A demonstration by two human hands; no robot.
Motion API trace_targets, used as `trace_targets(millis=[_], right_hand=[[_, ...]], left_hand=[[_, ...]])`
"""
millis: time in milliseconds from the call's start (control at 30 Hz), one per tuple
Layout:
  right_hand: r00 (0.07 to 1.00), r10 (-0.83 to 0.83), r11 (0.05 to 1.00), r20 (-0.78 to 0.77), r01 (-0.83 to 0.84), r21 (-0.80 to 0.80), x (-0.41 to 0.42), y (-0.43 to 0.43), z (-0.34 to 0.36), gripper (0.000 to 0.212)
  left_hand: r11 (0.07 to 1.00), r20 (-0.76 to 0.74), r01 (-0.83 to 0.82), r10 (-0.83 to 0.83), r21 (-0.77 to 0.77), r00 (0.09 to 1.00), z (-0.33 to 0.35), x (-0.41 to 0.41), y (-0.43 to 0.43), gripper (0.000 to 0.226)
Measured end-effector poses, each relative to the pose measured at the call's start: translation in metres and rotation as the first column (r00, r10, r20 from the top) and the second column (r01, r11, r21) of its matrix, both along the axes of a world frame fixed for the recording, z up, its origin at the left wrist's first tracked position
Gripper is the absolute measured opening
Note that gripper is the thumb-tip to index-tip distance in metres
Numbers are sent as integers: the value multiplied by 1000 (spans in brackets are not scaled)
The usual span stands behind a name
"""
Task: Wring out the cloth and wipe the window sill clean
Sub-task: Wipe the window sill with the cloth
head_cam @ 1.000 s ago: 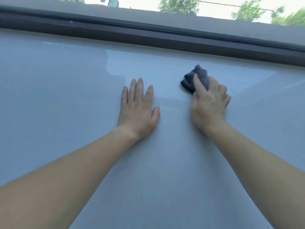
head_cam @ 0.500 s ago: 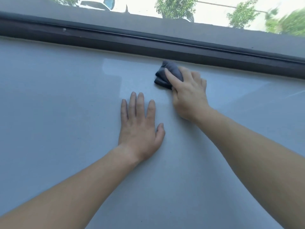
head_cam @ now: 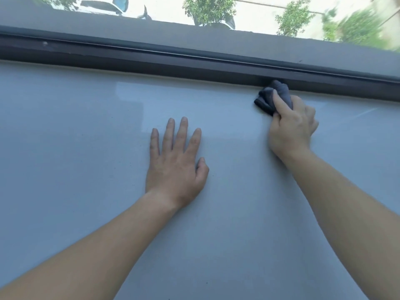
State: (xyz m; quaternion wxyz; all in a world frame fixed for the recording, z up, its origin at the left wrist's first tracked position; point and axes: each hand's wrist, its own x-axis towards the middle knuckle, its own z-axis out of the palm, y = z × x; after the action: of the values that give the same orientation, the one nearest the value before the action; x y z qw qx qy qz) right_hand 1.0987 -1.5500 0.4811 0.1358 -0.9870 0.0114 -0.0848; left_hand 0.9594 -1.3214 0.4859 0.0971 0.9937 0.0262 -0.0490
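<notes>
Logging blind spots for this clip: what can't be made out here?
Head view:
Part of the cloth: covered by the right hand gripping it.
The window sill under the left hand: covered by the flat palm.
Sill ends: cut off by frame edges.
Greenery outside, top right: blurred.

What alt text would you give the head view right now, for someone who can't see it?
A right hand grips a bunched dark cloth against the dark window frame at the back of a pale grey sill. The left hand lies flat on the sill.
</notes>
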Motion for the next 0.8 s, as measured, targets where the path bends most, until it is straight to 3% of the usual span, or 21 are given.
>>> trace_targets(millis=[67, 167, 200, 333, 400, 533, 600, 667, 733, 800], right_hand=[[997, 80, 997, 5, -80, 0, -19, 14, 0, 49], [921, 387, 919, -41, -389, -72, -28, -1, 3, 45], [918, 393, 914, -53, -396, -88, -18, -13, 5, 45], [995, 84, 996, -60, -86, -19, -2, -18, 1, 49], [975, 218, 975, -44, -219, -18, -36, -6, 1, 54], [795, 599, 797, -96, -604, -31, -85, -25, 6, 58], [826, 556, 824, -93, -563, -68, -65, -38, 6, 55], [942, 329, 942, -60, -332, -53, -36, -44, 3, 55], [985, 159, 987, -64, -159, 8, -32, -39, 6, 59], [965, 253, 967, -64, -253, 15, -63, -29, 7, 65]], left_hand=[[1000, -4, 0, 0, 9, 1000, -2, 1, -2, 68], [1000, -7, -8, 8, 17, 1000, -2, 1, -5, 68], [1000, -7, -15, 16, 16, 1000, -2, 1, -6, 68], [999, 4, -38, 39, -21, 999, -2, 2, -9, 68], [995, 32, -44, 47, -86, 998, -1, 1, -8, 68], [987, 138, -50, 71, -152, 988, 7, -14, -15, 59], [985, 152, -72, 96, -158, 984, 10, -29, -29, 56], [978, 126, -104, 128, -180, 984, 12, -50, -47, 56], [974, 94, -132, 151, -184, 984, 13, -73, -65, 56], [976, 66, -138, 151, -171, 986, 12, -92, -78, 58]])
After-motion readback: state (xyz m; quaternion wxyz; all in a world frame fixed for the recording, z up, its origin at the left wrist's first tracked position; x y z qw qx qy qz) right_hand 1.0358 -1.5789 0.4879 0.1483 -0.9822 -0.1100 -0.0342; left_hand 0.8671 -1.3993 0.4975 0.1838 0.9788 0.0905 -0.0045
